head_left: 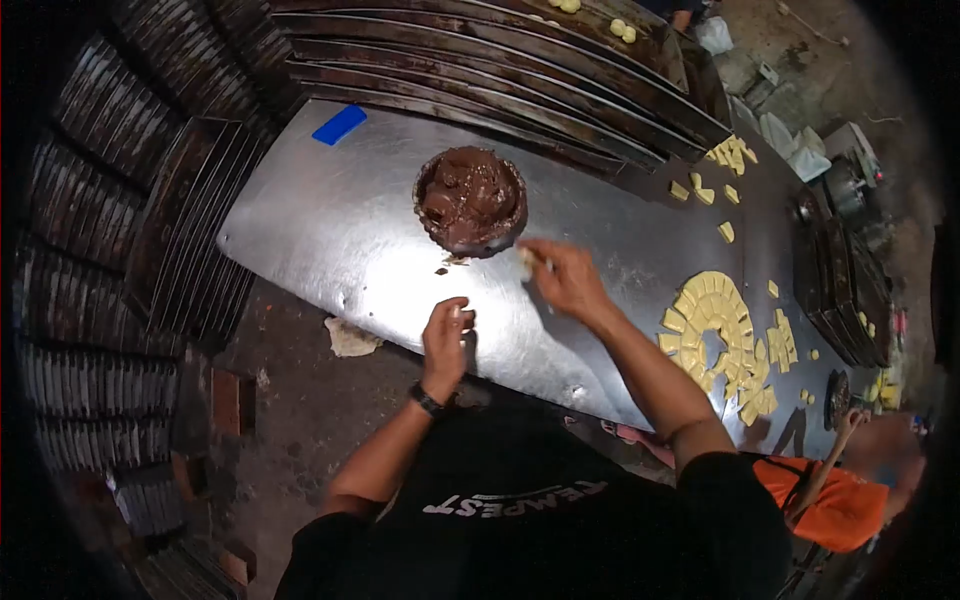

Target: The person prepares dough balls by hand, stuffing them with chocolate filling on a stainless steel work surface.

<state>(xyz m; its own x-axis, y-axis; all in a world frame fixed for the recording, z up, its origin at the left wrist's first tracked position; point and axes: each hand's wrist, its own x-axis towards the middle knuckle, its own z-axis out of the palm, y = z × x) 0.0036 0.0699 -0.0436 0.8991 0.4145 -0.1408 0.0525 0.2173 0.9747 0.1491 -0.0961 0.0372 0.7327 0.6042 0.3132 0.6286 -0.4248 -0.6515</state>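
A bowl-shaped heap of dark brown chocolate paste (pixel 470 198) sits on the metal worktable (pixel 330 220), crusted round its rim. My right hand (pixel 568 280) is just right of the paste, its thumb and fingers pinched on a small pale dough piece (pixel 526 257). Nearer to me, over the table's front edge, my left hand (pixel 446 342) has its fingers curled in. Something small and pale shows at its fingertips, too little to make out. To the right lie cut yellow dough pieces (pixel 712 290), arranged in a ring, with several loose ones beside it.
A blue scraper (pixel 339 124) lies at the table's far left. Stacked baking trays (pixel 500 75) stand along the back, and tray racks (pixel 85 250) fill the left side. More dough pieces (pixel 735 155) lie at the far right. A person in orange (pixel 825 505) is at the right end.
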